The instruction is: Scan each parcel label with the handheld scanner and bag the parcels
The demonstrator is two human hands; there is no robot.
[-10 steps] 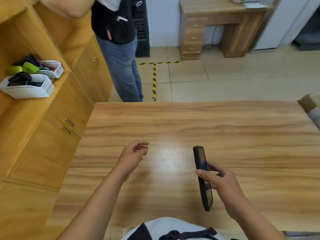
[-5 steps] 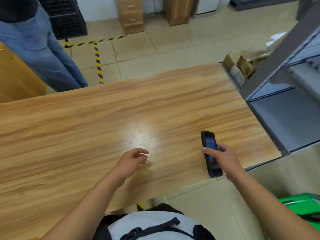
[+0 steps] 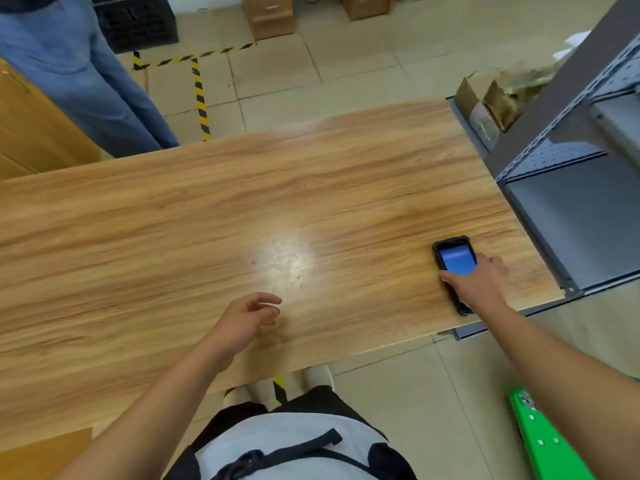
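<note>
Wood-grain desk [image 3: 173,237] carries the black handheld scanner [image 3: 454,259] flat near its right near corner, screen lit blue; the right hand [image 3: 479,285] covers its lower half, thumb and fingers seemingly clasping its sides; the left hand [image 3: 244,320] hovers by the near edge, loosely curled, holding nothing.

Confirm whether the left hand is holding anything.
No, the left hand is over the table with loosely curled fingers and nothing in it.

One table [image 3: 173,220]. One scanner [image 3: 455,259] on table. Two hands, mine: left hand [image 3: 242,320], right hand [image 3: 481,287], both over table. One bystander [image 3: 86,81], one black crate [image 3: 135,19] beyond table. One grey rack [image 3: 571,209] beside table.
</note>
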